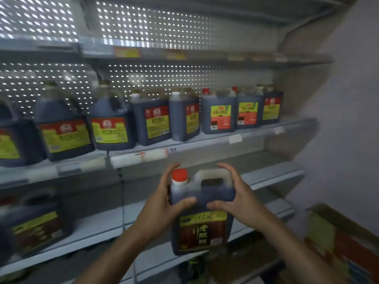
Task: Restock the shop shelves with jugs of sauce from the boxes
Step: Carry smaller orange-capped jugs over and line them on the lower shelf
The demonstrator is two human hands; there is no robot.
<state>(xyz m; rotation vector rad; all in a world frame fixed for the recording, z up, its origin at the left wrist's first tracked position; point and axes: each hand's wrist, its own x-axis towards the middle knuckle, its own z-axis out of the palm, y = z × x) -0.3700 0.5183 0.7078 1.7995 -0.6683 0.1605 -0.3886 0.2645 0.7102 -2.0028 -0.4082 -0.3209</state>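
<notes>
Both hands, left (162, 203) and right (235, 197), gripped a red-capped jug (202, 214) by its shoulders, before the lower shelf (98, 226).

Shop: price-tagged shelves (205, 143) of sauce jugs (151, 121).

Ten sauce jugs (202, 212), three shelves (225, 140), one box (338, 238).

Dim, flat indoor light. Bright spots shine through the perforated back panel (155, 25) high above the grip. Jug (202, 212) between both hands fairly sharp, label readable. Left of the grip the shelf jugs (63, 130) are motion-blurred; box (336, 240) to the right is smeared. Wide-angle bending of shelf edges (225, 140) toward the corners. Lower shelves shadowed.
</notes>
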